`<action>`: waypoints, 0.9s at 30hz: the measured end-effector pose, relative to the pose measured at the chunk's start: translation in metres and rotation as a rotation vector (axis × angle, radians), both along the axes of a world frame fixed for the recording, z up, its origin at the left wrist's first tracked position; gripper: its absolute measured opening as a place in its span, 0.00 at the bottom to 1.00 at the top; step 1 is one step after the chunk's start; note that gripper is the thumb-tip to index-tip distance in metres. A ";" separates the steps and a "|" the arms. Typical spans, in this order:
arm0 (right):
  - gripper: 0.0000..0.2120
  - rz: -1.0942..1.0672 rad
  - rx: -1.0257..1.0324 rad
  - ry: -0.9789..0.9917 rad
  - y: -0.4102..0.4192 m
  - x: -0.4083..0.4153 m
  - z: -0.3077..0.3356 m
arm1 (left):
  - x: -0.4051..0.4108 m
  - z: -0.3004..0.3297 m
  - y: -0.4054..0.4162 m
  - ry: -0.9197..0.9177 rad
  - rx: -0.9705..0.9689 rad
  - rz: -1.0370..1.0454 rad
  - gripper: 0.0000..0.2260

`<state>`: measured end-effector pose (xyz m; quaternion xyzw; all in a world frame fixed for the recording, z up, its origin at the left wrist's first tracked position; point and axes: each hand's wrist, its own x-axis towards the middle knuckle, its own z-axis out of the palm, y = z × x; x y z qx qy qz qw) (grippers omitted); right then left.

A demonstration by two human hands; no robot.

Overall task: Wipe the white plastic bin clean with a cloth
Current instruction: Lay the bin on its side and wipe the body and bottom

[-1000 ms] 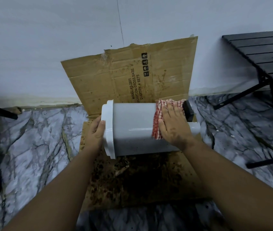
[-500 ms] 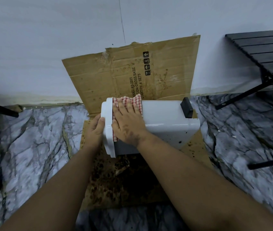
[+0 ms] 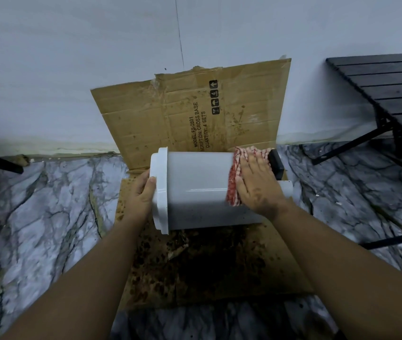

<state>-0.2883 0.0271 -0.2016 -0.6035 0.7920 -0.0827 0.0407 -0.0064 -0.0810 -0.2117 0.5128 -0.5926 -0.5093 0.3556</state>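
A white plastic bin (image 3: 195, 190) lies on its side on stained cardboard (image 3: 207, 273) spread over a marbled floor (image 3: 43, 207), its rimmed top pointing left. The left hand (image 3: 143, 195) steadies that rim, thumb on the edge (the fingers are hidden behind, so its grip cannot be told). The right hand (image 3: 256, 185) lies flat, fingers straight, pressing a red-checked cloth (image 3: 234, 177) onto the bin's upper side near its base. A dark slatted table (image 3: 391, 94) stands at the right.

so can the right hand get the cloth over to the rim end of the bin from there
Probably yes: the right hand presses the cloth flat on the bin, with bare side up to the rim, where the left hand holds.
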 end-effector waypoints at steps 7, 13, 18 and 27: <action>0.35 0.015 -0.007 -0.019 0.000 0.078 -0.012 | -0.004 0.003 -0.001 0.000 0.028 0.016 0.15; 0.33 0.082 0.004 -0.004 -0.041 0.074 0.001 | -0.005 -0.002 -0.006 0.032 0.045 0.032 0.17; 0.30 0.174 -0.014 -0.002 -0.089 0.119 0.018 | -0.009 0.003 -0.002 0.025 0.061 0.036 0.13; 0.31 0.157 -0.122 0.073 -0.028 0.087 -0.015 | -0.008 0.000 -0.011 0.021 0.050 0.023 0.15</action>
